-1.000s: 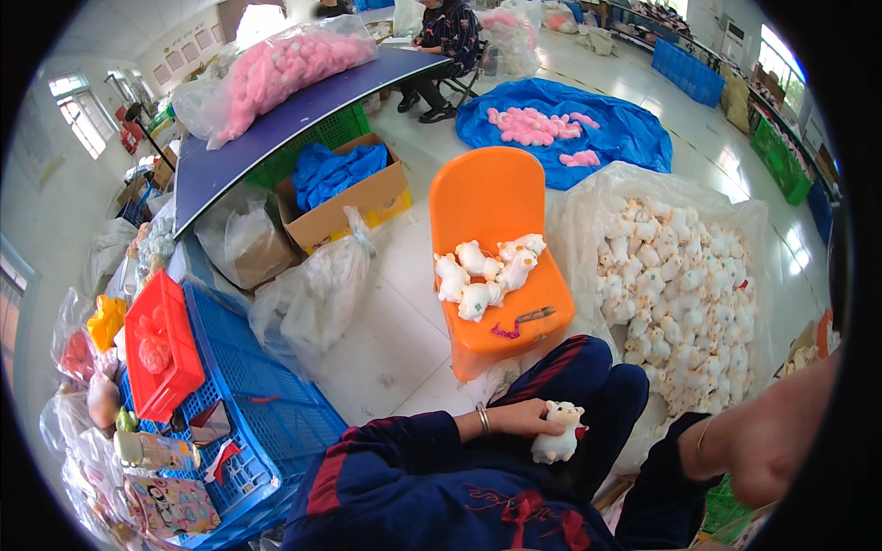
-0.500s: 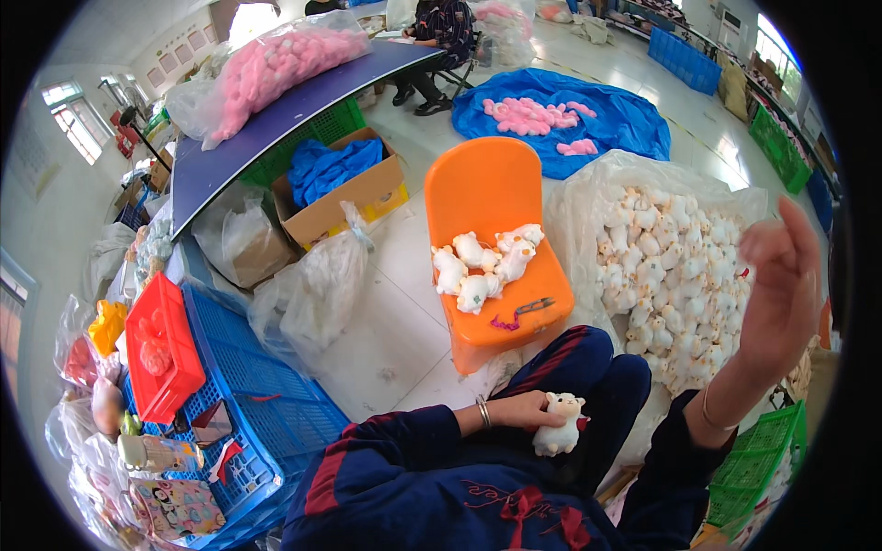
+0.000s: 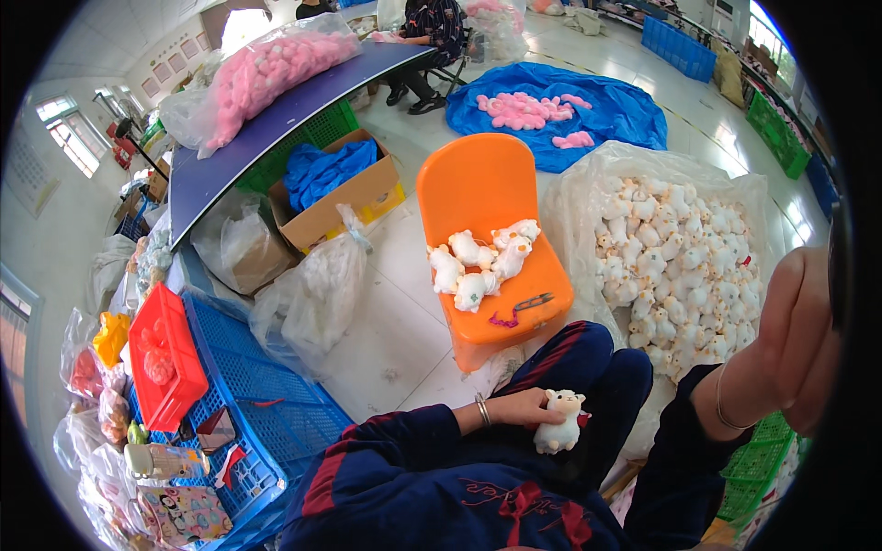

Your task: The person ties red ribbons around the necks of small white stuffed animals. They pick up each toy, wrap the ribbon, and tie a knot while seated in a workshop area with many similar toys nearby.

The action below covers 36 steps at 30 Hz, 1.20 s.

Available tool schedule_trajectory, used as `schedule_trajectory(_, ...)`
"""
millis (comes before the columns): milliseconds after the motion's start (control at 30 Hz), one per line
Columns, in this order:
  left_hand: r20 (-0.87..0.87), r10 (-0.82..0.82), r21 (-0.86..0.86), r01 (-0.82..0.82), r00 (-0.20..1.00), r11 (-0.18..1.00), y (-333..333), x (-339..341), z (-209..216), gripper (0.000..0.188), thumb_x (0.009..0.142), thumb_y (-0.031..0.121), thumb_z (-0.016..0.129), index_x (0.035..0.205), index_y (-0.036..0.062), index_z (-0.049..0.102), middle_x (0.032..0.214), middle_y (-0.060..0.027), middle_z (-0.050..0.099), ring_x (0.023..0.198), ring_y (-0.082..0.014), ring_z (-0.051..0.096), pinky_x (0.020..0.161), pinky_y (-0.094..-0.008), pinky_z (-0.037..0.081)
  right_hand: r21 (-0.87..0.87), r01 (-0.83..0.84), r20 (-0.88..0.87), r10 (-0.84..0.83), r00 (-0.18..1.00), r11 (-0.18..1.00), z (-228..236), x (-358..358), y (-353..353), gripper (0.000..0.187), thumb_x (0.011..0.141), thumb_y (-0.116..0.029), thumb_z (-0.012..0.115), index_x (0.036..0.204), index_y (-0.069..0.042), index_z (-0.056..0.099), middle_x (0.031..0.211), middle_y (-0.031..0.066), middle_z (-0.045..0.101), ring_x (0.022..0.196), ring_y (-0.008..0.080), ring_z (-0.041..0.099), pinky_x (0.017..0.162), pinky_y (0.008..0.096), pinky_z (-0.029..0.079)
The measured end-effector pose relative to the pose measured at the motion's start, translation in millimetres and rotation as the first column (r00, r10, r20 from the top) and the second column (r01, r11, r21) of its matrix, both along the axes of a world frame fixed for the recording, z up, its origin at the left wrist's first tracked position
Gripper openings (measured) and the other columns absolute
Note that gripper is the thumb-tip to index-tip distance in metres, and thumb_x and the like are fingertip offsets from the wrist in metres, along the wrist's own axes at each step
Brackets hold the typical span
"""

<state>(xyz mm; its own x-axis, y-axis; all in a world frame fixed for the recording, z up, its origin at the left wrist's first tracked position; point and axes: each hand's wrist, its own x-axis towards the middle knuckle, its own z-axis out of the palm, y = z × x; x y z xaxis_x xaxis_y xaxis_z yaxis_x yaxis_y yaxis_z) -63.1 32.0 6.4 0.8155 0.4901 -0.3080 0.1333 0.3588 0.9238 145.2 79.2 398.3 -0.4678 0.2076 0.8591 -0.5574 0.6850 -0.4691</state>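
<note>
My left hand point(image 3: 520, 407) rests over my lap and is closed around a small white plush animal point(image 3: 558, 424) with a bit of red at its side. My right hand point(image 3: 797, 335) is raised close to the camera at the right rim. Its fingers are bent and partly cut off by a dark edge, so what they touch is hidden. In front of me, several similar white plush animals point(image 3: 473, 289) lie on the seat of an orange chair point(image 3: 478, 188). A pair of thread snips point(image 3: 533, 301) and a purple-pink strand point(image 3: 503, 320) lie near the seat's front.
To the right of the chair, a big clear bag point(image 3: 574, 197) holds many white plush toys. A blue sheet point(image 3: 634, 124) with pink plush pieces lies behind. On the left stand a blue crate point(image 3: 276, 367), red basket point(image 3: 170, 354) and cardboard box point(image 3: 344, 197). A person point(image 3: 432, 37) sits at the far table.
My right hand has moved down and outward to the right rim, its fingers now bent and partly cut off. The left hand keeps its hold on the plush animal. The view has shifted slightly.
</note>
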Motion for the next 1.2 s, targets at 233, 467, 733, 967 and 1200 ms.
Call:
schedule_trajectory(233,0.030,0.042,0.097,-0.045,0.999,0.994,-2.1,2.3,-27.6,0.049,0.095,0.047,0.069,0.115,0.0034,0.071,0.090,-0.0011,0.068,0.070,-0.0082,0.059,0.059,-0.0239,0.047,-0.260,0.461,0.232,-0.408,0.883,0.849,-78.0,11.2,26.2,0.058,0.109,-0.040,0.040,0.138,0.008,0.053,0.067,-0.0015,0.051,0.055,0.0060,0.045,0.058,0.0254,0.043)
schedule_trajectory(467,0.033,0.002,0.037,-0.003,0.999,0.999,0.4,2.5,-4.5,0.048,0.095,0.047,0.069,0.117,0.0035,0.072,0.090,-0.0015,0.068,0.070,-0.0082,0.059,0.060,-0.0244,0.049,-0.420,0.743,0.756,-0.253,0.604,0.521,-175.8,32.2,7.6,0.027,0.101,-0.011,0.055,0.122,0.003,0.064,0.078,0.0024,0.063,0.066,0.0074,0.056,0.063,0.0226,0.047)
schedule_trajectory(733,-0.002,0.004,0.126,-0.004,1.000,0.992,5.0,2.6,7.7,0.040,0.090,0.027,0.076,0.122,0.0030,0.069,0.105,-0.0012,0.072,0.092,-0.0093,0.063,0.082,-0.0294,0.054,-0.463,0.760,0.810,-0.129,0.571,0.456,-262.9,59.8,-21.0,0.024,0.102,-0.013,0.057,0.119,0.003,0.065,0.083,0.0027,0.065,0.073,0.0092,0.061,0.069,0.0239,0.050)
schedule_trajectory(967,0.112,0.030,0.040,-0.035,0.993,0.999,-13.0,1.1,36.4,0.053,0.082,0.013,0.081,0.131,0.0014,0.064,0.120,-0.0045,0.071,0.110,-0.0121,0.065,0.099,-0.0321,0.052,-0.431,0.840,0.902,0.184,0.390,0.330,-288.2,94.4,-93.3,0.047,0.104,-0.041,0.057,0.091,0.002,0.072,0.078,0.0063,0.068,0.073,0.0159,0.062,0.069,0.0311,0.051)
schedule_trajectory(1200,0.047,-0.141,-0.019,0.142,0.989,0.990,-20.4,13.6,28.6,0.054,0.076,0.010,0.085,0.126,0.0015,0.065,0.114,-0.0028,0.071,0.105,-0.0115,0.065,0.095,-0.0296,0.052,-0.750,0.657,0.655,-0.053,0.754,0.083,-338.5,65.0,-174.1,0.069,0.085,-0.016,0.078,0.146,-0.004,0.048,0.125,0.0079,0.058,0.107,0.0152,0.057,0.085,0.0264,0.051)
